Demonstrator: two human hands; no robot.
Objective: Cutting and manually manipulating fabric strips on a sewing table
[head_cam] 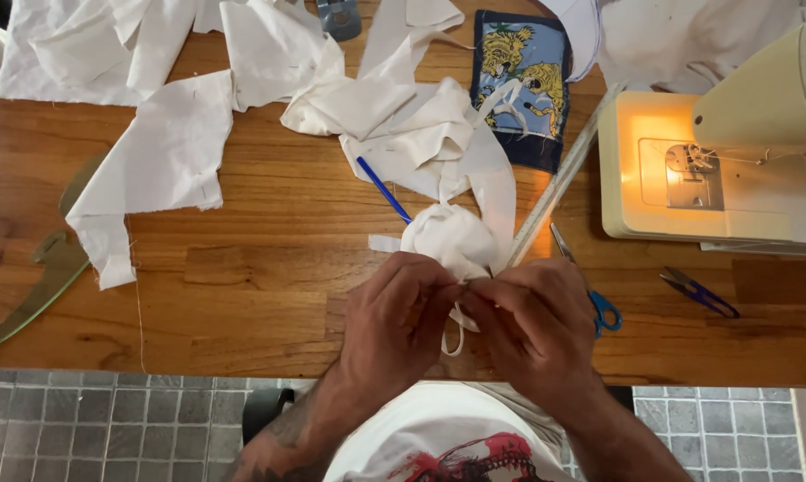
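Observation:
Both my hands meet over the near edge of a wooden table [260, 286]. My left hand [394, 321] and my right hand [532, 326] pinch a bunched piece of white cloth [448, 236] between their fingertips, and a thin white strip loops down below them. The cloth rises in a crumpled ball just beyond my fingers.
A cream sewing machine [724, 161] with its lamp lit stands at the right. Blue-handled scissors [599, 303], thread snips [699, 293], a long ruler [559, 183], a blue pen [383, 189], a tiger-print patch [523, 85], a curved template [37, 286] and white fabric pieces [166, 152] lie about.

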